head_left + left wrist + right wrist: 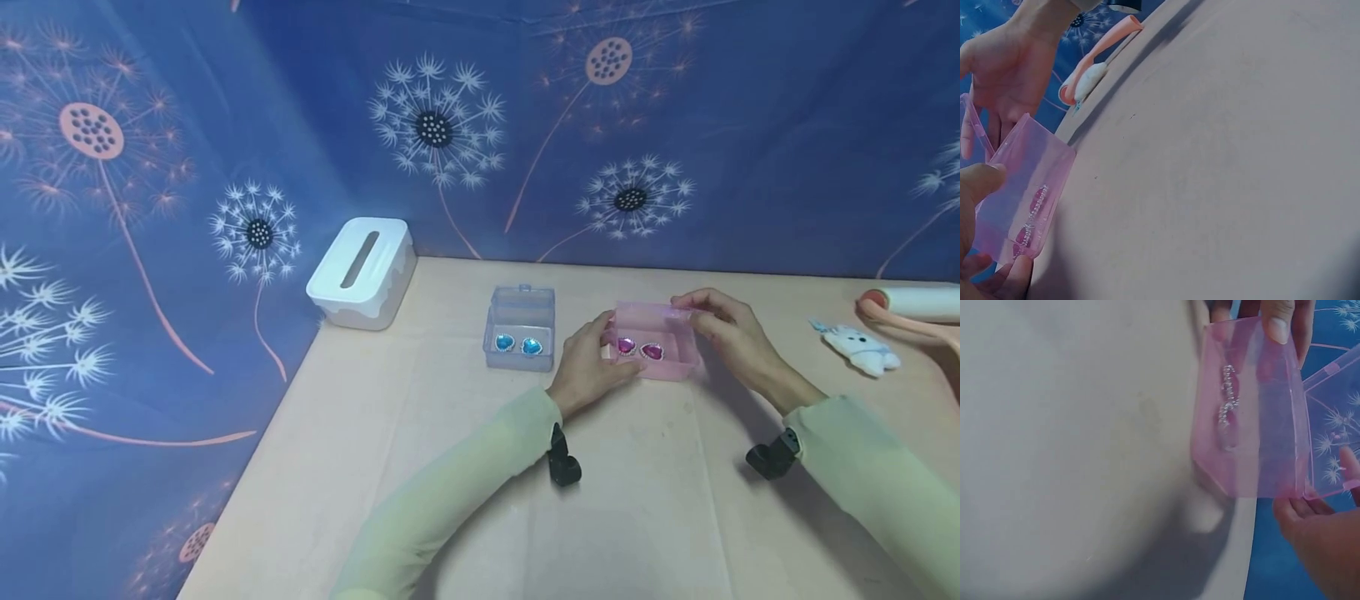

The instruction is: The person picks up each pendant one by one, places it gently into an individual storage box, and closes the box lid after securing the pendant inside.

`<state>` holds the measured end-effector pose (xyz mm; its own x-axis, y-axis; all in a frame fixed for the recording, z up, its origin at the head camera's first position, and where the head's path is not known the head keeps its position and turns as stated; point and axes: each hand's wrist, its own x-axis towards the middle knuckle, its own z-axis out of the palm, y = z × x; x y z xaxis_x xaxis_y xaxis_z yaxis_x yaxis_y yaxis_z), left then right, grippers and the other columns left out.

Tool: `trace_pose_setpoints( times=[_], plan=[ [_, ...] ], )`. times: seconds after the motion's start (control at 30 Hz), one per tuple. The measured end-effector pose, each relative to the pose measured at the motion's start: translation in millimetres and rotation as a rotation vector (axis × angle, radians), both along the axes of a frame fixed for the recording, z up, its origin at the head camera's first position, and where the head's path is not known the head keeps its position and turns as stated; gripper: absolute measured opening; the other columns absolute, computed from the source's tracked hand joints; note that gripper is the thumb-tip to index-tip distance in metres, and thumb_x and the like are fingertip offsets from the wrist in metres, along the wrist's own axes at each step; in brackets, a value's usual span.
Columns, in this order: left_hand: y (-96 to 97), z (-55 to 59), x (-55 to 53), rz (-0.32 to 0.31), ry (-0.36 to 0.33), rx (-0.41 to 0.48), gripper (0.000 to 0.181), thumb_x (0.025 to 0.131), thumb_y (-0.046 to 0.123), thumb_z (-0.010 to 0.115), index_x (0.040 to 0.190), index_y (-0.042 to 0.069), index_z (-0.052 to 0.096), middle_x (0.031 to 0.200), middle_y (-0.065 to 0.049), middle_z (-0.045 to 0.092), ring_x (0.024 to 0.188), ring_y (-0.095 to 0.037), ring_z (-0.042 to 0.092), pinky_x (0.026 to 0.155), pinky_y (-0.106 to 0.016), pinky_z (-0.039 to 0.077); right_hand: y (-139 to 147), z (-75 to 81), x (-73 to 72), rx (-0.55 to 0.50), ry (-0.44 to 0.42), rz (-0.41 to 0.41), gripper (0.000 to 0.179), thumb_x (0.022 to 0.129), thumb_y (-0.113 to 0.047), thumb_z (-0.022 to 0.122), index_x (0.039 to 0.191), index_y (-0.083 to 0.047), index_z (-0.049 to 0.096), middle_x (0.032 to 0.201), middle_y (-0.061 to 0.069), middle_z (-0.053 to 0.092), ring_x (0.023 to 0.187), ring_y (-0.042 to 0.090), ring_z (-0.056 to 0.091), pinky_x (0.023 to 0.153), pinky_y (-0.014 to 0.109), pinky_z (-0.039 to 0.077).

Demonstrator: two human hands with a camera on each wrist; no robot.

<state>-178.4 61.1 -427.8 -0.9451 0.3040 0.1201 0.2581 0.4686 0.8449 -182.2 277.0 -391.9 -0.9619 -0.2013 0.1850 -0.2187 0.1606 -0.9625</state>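
A small see-through pink box point(672, 369) stands with its lid point(645, 314) raised at the back. Two magenta heart-shaped gems with silvery beaded edges lie inside, one of them a heart gem point(652, 352) towards the right. My left hand point(588, 367) grips the box by its left end, thumb over the rim in the right wrist view. At the opposite end, my right hand point(735, 337) holds the lid's right corner between thumb and fingers. Left of these, a bluish-grey clear box point(519, 361) stands open with two blue heart gems point(532, 346) in it.
A white tissue box point(386, 293) stands at the back left by the dandelion-print cloth point(480, 217). To the right lie a small white plush toy point(860, 348) and a white roll point(922, 303) with a peach-coloured strap point(907, 323).
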Motion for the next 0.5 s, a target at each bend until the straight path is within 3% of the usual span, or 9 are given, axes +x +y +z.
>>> trace_pose_setpoints(
  times=[0.07, 0.17, 0.33, 0.5],
  plan=[
    [0.6, 0.1, -0.3, 0.001, 0.0, -0.009, 0.082, 0.077, 0.026, 0.082, 0.146, 0.009, 0.04, 0.133, -0.008, 0.059, 0.119, -0.015, 0.06, 0.094, -0.015, 0.048, 2.5, -1.6, 2.8, 0.157, 0.034, -0.024, 0.02, 0.095, -0.003, 0.051, 0.112, -0.003, 0.061, 0.12, -0.019, 0.059, 0.112, -0.008, 0.051, 0.088, 0.005, 0.039],
    [0.8, 0.4, 0.1, 0.01, -0.016, -0.017, 0.082, 0.078, 0.026, 0.082, 0.146, 0.009, 0.04, 0.133, -0.007, 0.059, 0.12, -0.015, 0.06, 0.096, -0.016, 0.048, 4.5, -3.8, 6.5, 0.271, 0.026, -0.017, 0.028, 0.092, -0.004, 0.059, 0.12, 0.0, 0.058, 0.131, -0.013, 0.055, 0.123, -0.006, 0.045, 0.095, 0.002, 0.035],
    [1.1, 0.5, 1.3, 0.013, -0.035, -0.009, 0.081, 0.078, 0.024, 0.082, 0.146, 0.009, 0.04, 0.135, -0.006, 0.057, 0.122, -0.015, 0.059, 0.098, -0.019, 0.047, 4.1, -7.3, 12.3, 0.307, -0.024, 0.009, 0.044, 0.083, 0.002, 0.068, 0.124, 0.006, 0.053, 0.148, 0.01, 0.042, 0.137, 0.004, 0.038, 0.102, 0.001, 0.032],
    [2.0, 0.9, 1.7, 0.002, -0.035, 0.005, 0.08, 0.077, 0.022, 0.083, 0.145, 0.01, 0.042, 0.133, -0.006, 0.058, 0.121, -0.016, 0.059, 0.097, -0.018, 0.048, 2.3, -9.9, 16.0, 0.357, -0.037, 0.007, 0.052, 0.078, 0.004, 0.073, 0.125, 0.006, 0.053, 0.154, 0.022, 0.031, 0.145, 0.032, 0.029, 0.101, -0.003, 0.026]
  ],
)
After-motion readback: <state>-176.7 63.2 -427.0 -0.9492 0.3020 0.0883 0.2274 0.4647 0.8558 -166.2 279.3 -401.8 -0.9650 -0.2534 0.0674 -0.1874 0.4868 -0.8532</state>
